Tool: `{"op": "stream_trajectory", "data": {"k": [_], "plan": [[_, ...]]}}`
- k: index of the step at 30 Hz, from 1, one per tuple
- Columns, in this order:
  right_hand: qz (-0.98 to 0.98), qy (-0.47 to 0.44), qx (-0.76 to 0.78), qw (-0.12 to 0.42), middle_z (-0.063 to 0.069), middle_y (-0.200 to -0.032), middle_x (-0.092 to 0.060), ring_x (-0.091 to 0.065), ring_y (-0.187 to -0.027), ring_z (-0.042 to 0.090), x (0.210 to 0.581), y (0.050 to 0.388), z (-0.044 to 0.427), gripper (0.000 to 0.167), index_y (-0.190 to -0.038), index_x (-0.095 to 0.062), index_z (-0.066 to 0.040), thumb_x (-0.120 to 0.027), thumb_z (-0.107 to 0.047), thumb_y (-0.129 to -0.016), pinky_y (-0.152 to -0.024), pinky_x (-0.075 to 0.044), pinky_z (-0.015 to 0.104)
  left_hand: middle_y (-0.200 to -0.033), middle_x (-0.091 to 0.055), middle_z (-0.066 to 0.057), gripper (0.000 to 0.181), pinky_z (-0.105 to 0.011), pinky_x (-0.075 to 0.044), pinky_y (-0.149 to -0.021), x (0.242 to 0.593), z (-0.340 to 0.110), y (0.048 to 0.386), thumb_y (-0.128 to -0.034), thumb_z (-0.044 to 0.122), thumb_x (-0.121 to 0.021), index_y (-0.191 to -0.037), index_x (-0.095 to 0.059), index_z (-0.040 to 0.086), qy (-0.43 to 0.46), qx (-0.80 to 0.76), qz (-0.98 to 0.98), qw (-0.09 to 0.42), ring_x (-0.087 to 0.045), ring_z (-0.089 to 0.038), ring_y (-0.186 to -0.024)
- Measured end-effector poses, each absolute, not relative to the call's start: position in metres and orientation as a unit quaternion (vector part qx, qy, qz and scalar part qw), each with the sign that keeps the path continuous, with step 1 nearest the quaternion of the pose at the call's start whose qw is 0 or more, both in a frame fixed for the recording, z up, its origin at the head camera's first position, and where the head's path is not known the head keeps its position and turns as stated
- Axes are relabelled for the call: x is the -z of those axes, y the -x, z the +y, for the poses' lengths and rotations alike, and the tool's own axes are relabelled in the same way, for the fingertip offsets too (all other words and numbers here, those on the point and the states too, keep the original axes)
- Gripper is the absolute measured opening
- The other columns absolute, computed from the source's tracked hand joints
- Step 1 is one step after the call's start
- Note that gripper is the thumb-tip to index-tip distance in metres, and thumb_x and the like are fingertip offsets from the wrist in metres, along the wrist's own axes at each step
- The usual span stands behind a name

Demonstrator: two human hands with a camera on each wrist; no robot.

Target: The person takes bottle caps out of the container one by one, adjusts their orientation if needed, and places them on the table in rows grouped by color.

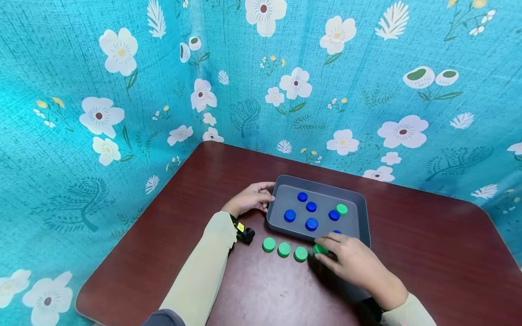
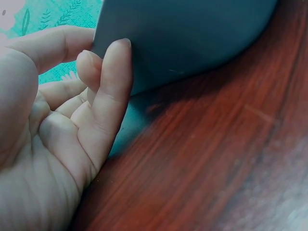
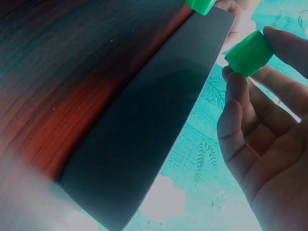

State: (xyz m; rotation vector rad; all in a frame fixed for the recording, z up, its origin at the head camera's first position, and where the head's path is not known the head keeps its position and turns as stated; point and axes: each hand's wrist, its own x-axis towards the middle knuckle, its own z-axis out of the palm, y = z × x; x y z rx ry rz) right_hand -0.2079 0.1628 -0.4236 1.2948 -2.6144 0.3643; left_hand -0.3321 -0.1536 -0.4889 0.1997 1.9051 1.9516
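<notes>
A dark grey rectangular tray (image 1: pixel 299 192) lies on the table with several blue bottle caps (image 1: pixel 311 224) inside. One green cap (image 1: pixel 341 209) is also in it, close against a blue cap (image 1: pixel 334 215). At the tray's left end, my left hand (image 1: pixel 250 199) holds the wall, its curled fingertips (image 2: pixel 115 62) against the outside. My right hand (image 1: pixel 352 262) pinches a green bottle cap (image 3: pixel 249 54) between thumb and fingertips, just off the tray's near edge and raised in the right wrist view. To its left, three green caps (image 1: pixel 284 249) sit in a row on the table.
The brown wooden table (image 1: pixel 228 167) has rounded corners. A blue flowered curtain (image 1: pixel 244 68) hangs along its back and left sides. A black wrist camera (image 1: pixel 246 234) is strapped to the left wrist, close to the leftmost green cap.
</notes>
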Motion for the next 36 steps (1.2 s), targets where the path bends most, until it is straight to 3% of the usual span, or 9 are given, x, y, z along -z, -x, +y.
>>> {"op": "stream_trajectory", "data": {"k": [7,19,36], "plan": [[-0.878,-0.447,-0.125,0.114,-0.003,-0.095,-0.066,-0.062,-0.076,0.006,0.422,0.21,0.164,0.029,-0.103,-0.074,-0.01,-0.083,-0.021,-0.078,-0.062,-0.054,0.026,-0.076,-0.056,-0.01,0.065,-0.032,-0.054,-0.058,0.487,-0.153,0.333,-0.0901,0.006,-0.065,-0.149,-0.039,0.011,-0.074,-0.701,0.682,0.196,-0.052,-0.02,-0.059],[-0.887,-0.436,-0.126,0.086,-0.004,-0.096,-0.068,-0.063,-0.077,0.007,0.425,0.208,0.166,0.03,-0.102,-0.074,-0.011,-0.085,-0.015,-0.074,-0.065,-0.056,0.028,-0.076,-0.057,-0.011,0.064,-0.031,-0.054,-0.056,0.487,-0.154,0.333,-0.0901,0.006,-0.065,-0.149,-0.039,0.011,-0.072,-0.7,0.684,0.191,-0.053,-0.02,-0.058],[-0.889,-0.44,-0.115,0.044,-0.003,-0.1,-0.068,-0.066,-0.081,0.011,0.438,0.207,0.164,0.025,-0.106,-0.072,-0.011,-0.078,-0.016,-0.083,-0.067,-0.056,0.03,-0.076,-0.056,-0.011,0.063,-0.031,-0.053,-0.057,0.487,-0.153,0.332,-0.0909,0.006,-0.065,-0.149,-0.039,0.012,-0.065,-0.694,0.69,0.197,-0.052,-0.02,-0.058]]}}
